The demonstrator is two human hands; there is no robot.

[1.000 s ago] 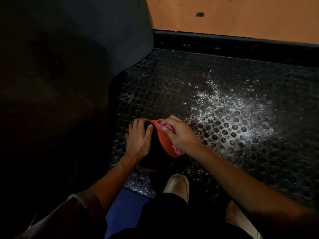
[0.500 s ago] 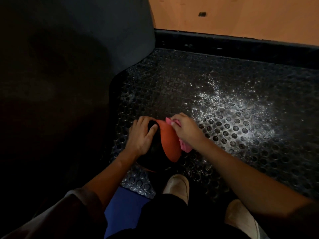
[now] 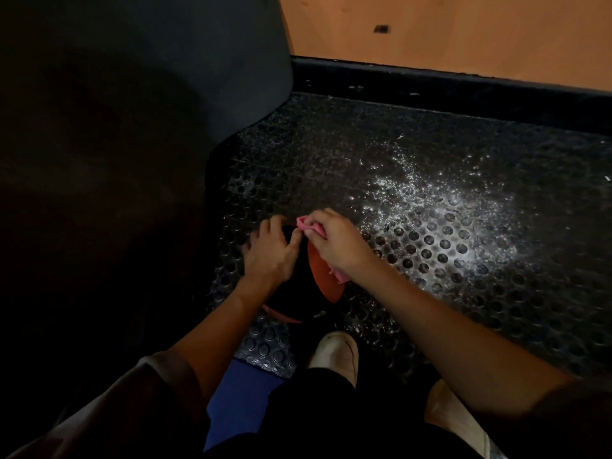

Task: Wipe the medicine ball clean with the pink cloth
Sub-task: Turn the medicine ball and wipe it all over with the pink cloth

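Observation:
The medicine ball [image 3: 323,281], black with an orange panel, rests on the studded black rubber mat [image 3: 430,180] just in front of my feet. My left hand [image 3: 270,251] lies flat on the ball's dark left side, fingers spread, steadying it. My right hand [image 3: 334,243] is closed on the bunched pink cloth [image 3: 306,225] and presses it on the ball's top, near my left fingertips. A pink end of the cloth hangs out below my right wrist. My hands hide most of the ball's top.
White powder [image 3: 440,207] is scattered over the mat to the right of the ball. A large dark padded object [image 3: 132,127] fills the left side. A black raised border [image 3: 430,84] and wooden floor [image 3: 463,31] lie beyond. My shoes [image 3: 336,354] and a blue mat [image 3: 238,392] are below.
My right hand has slid the pink cloth from the orange panel's right side up and leftwards over the ball's top. My left hand has stayed on the ball.

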